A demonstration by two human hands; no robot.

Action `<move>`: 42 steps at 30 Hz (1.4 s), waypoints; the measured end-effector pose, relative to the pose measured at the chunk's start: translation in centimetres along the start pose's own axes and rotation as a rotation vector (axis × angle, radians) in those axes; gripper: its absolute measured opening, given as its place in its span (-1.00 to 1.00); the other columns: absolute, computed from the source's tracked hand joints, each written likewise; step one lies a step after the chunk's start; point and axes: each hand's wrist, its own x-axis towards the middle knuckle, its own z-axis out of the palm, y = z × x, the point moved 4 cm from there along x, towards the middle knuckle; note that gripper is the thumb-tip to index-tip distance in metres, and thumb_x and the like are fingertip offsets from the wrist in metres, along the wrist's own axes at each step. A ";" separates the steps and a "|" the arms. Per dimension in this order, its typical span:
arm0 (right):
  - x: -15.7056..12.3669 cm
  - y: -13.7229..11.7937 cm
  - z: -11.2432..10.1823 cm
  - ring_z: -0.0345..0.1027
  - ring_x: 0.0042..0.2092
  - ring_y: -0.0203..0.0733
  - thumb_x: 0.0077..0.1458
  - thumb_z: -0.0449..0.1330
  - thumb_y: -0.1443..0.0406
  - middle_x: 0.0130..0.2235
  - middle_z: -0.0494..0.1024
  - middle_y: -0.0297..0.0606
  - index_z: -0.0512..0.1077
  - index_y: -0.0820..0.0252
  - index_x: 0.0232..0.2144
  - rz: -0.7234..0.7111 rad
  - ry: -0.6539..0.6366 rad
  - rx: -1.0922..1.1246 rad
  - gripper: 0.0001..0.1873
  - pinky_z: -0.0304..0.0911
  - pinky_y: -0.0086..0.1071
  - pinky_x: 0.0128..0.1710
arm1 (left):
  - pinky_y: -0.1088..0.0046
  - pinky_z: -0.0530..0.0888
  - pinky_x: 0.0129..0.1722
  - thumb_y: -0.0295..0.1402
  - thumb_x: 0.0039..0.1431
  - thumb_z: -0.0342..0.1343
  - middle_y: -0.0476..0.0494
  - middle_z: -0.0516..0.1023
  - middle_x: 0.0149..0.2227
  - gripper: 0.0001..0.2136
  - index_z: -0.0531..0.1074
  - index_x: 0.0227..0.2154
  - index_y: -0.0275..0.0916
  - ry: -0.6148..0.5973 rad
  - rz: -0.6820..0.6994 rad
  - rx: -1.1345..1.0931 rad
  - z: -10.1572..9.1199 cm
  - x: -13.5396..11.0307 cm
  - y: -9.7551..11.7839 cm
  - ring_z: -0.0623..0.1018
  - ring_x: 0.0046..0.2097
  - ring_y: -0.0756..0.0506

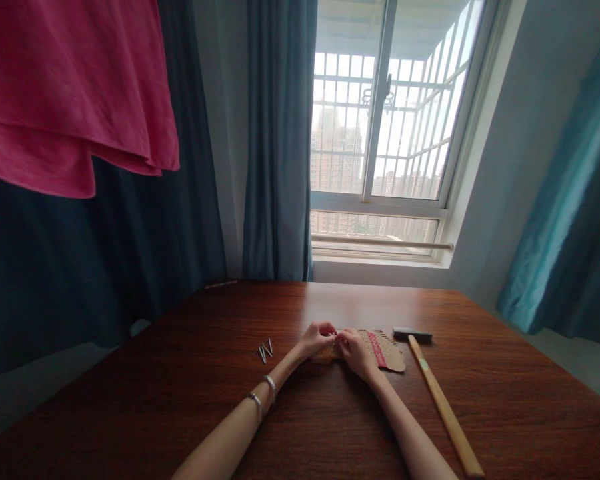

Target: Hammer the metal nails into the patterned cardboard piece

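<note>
A flat tan cardboard-like piece [390, 351] with rows of small holes and a red strip across it lies on the wooden table [190, 387]. My left hand [316, 339] and my right hand [354, 350] meet at its left end, fingers pinched together on something tiny that I cannot make out. Two silver bangles circle my left wrist. A hammer [437, 393] with a dark head and a long pale wooden handle lies just right of the piece. Several metal nails [265, 349] lie loose to the left of my left hand.
The table runs back to a wall with a barred window [380, 133] and blue curtains [277, 147] on both sides. A pink cloth [70, 87] hangs at the upper left. The floor shows beyond the table's left and right edges.
</note>
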 end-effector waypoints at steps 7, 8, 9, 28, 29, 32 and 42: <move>-0.1 -0.5 -0.3 0.28 -0.26 -0.20 0.09 -0.01 0.39 -0.36 0.43 -0.24 0.44 0.16 -0.45 -0.006 -0.002 -0.002 -0.77 0.19 -0.36 -0.22 | 0.55 0.35 -0.42 -0.29 -0.07 0.15 -0.07 0.50 -0.48 -0.80 0.49 -0.44 -0.35 0.010 -0.017 0.012 0.1 0.0 -0.3 0.44 -0.41 0.00; -0.1 -0.5 -0.3 0.28 -0.26 -0.20 0.09 -0.01 0.40 -0.35 0.43 -0.25 0.43 0.16 -0.45 -0.006 -0.002 -0.001 -0.77 0.19 -0.36 -0.22 | 0.55 0.35 -0.42 -0.29 -0.07 0.15 -0.07 0.50 -0.48 -0.80 0.50 -0.44 -0.35 0.013 -0.019 0.010 0.1 0.0 -0.3 0.44 -0.41 0.00; -0.1 -0.5 -0.3 0.28 -0.27 -0.20 0.09 -0.01 0.40 -0.35 0.43 -0.25 0.43 0.15 -0.45 -0.007 -0.002 0.000 -0.77 0.20 -0.37 -0.22 | 0.55 0.35 -0.42 -0.29 -0.08 0.15 -0.07 0.50 -0.48 -0.80 0.50 -0.44 -0.35 0.014 -0.019 0.006 0.0 0.0 -0.3 0.45 -0.41 -0.01; -0.1 -0.5 -0.4 0.34 -0.26 -0.20 0.08 0.04 0.36 -0.35 0.46 -0.23 0.47 0.15 -0.43 -0.008 -0.006 0.013 -0.80 0.22 -0.40 -0.23 | 0.53 0.37 -0.38 -0.34 -0.09 0.14 -0.13 0.53 -0.45 -0.80 0.51 -0.41 -0.36 0.003 -0.012 -0.005 0.0 -0.2 -0.2 0.47 -0.39 -0.03; -0.1 -0.5 -0.7 0.34 -0.26 -0.20 0.08 0.05 0.35 -0.33 0.47 -0.23 0.48 0.14 -0.41 -0.007 -0.011 0.013 -0.81 0.22 -0.40 -0.22 | 0.53 0.37 -0.38 -0.34 -0.09 0.14 -0.13 0.54 -0.45 -0.80 0.51 -0.42 -0.36 0.002 -0.011 -0.002 0.0 -0.2 -0.2 0.47 -0.39 -0.03; 0.0 -0.5 -2.5 0.37 -0.24 -0.19 0.07 0.06 0.32 -0.29 0.49 -0.21 0.49 0.15 -0.32 0.024 0.003 -0.024 -0.80 0.23 -0.38 -0.20 | 0.54 0.36 -0.40 -0.35 -0.10 0.13 -0.12 0.53 -0.44 -0.80 0.51 -0.41 -0.36 -0.002 -0.016 0.001 0.1 -0.2 -0.4 0.46 -0.39 -0.02; -6.5 2.6 -13.1 0.33 -0.06 0.00 0.04 -0.02 0.24 -0.10 0.45 0.02 0.36 0.32 -0.05 0.493 0.070 -0.532 -0.55 0.16 -0.26 -0.06 | 0.58 0.31 -0.45 -0.36 -0.10 0.09 -0.10 0.51 -0.47 -0.79 0.51 -0.41 -0.38 0.007 -0.061 0.034 0.1 -0.3 -0.4 0.43 -0.43 0.01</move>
